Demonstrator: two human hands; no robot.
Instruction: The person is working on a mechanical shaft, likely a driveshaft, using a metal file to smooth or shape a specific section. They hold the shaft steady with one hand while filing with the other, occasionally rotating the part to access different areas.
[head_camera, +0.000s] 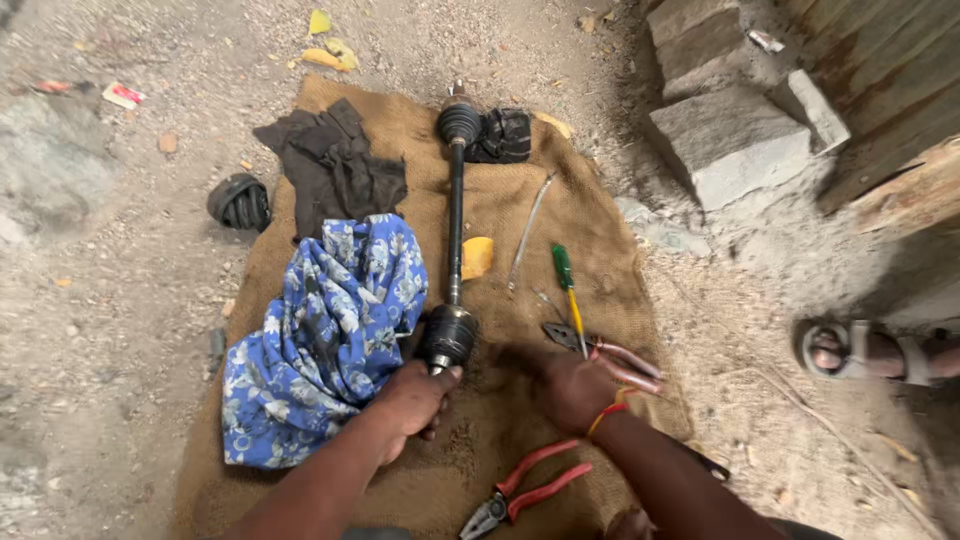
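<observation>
The left hand (415, 398) is closed around the near end of a car drive shaft (455, 215), just below its black ribbed rubber boot (447, 337); the shaft lies lengthwise down the middle of a coarse brown sack (590, 220) spread on the dirt, its far boot (459, 122) up by the top edge. The right hand (575, 392) rests knuckles-up on the sack beside pink-handled pliers (610, 355); whether its fingers grip anything I cannot tell. A firm, steady hold on the shaft end seems wise, since the greasy boot would likely slip and the round bar could roll; keeping it flat on the sack should keep grit out. Red-handled pliers (520, 495) lie near the wrists; a green-and-yellow screwdriver (568, 290) lies slantwise to the right; a crumpled blue flowered cloth (320, 340) lies left, touching the boot.
</observation>
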